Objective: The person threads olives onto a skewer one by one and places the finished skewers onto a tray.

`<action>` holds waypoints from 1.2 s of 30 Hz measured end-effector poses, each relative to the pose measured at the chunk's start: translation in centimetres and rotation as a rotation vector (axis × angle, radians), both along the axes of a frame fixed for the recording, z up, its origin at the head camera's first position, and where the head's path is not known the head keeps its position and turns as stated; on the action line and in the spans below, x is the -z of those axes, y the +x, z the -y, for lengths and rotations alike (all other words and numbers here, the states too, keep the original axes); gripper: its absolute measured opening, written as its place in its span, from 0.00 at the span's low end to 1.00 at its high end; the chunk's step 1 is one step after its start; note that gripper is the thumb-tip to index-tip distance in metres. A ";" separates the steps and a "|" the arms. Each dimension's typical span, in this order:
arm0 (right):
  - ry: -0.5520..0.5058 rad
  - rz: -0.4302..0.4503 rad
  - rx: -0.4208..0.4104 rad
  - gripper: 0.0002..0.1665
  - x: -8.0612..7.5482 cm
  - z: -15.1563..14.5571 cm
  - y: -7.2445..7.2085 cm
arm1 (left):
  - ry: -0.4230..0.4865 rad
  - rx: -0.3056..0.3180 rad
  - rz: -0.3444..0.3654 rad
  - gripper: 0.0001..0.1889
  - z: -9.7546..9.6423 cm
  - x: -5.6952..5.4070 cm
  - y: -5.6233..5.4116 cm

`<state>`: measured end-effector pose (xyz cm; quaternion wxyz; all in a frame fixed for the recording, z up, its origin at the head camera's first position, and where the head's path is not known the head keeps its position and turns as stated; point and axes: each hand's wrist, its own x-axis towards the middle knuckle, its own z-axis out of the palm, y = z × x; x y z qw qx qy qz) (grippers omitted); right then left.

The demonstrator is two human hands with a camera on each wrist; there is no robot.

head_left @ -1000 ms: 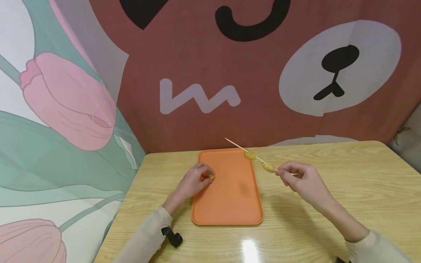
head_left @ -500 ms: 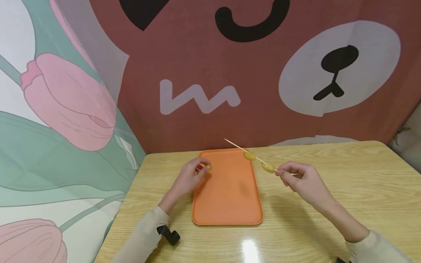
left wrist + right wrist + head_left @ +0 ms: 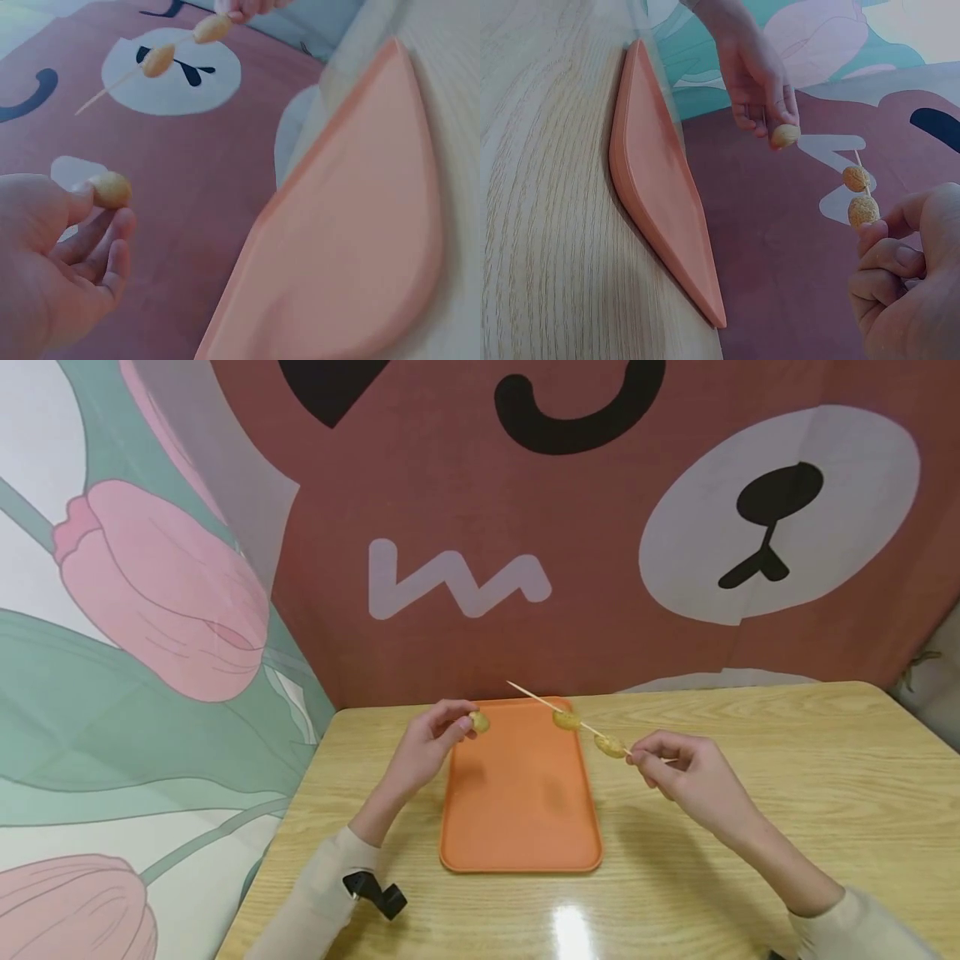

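The left hand (image 3: 422, 746) pinches 1 yellowish ball (image 3: 112, 190); the right hand (image 3: 695, 779) pinches a wooden skewer (image 3: 531, 694) carrying 2 similar balls (image 3: 610, 747). Lower, between the hands, an orange tray (image 3: 525, 814) lies on the surface (image 3: 795, 743).

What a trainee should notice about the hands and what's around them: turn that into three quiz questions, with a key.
1. Count: how many yellowish pieces are threaded on the skewer held by the right hand?

2. True or false: the left hand is gripping the skewer.

3. Choose: what colour is the tray?
(a) blue
(b) orange
(c) green

Key:
1. Two.
2. False; it holds a loose piece at its fingertips, apart from the skewer.
3. (b) orange.
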<state>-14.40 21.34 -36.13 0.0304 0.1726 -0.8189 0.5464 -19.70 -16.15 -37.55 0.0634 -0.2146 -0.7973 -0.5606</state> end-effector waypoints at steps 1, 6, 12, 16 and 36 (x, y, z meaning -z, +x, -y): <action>0.000 -0.001 0.000 0.04 0.0 0.0 0.0 | 0.027 0.003 0.020 0.14 -0.1 -0.1 0.1; 0.000 -0.008 -0.013 0.04 0.0 0.2 0.2 | 0.171 0.027 0.107 0.14 -0.4 -0.6 0.3; 0.006 -0.003 -0.067 0.05 0.1 0.5 0.6 | 0.389 0.091 0.228 0.19 -0.7 -1.0 0.8; 0.024 -0.016 -0.089 0.04 0.2 0.8 0.9 | 0.561 0.131 0.301 0.19 -1.1 -1.3 1.1; 0.053 -0.057 -0.124 0.04 0.6 1.3 1.1 | 0.890 0.209 0.483 0.22 -2.0 -2.1 2.2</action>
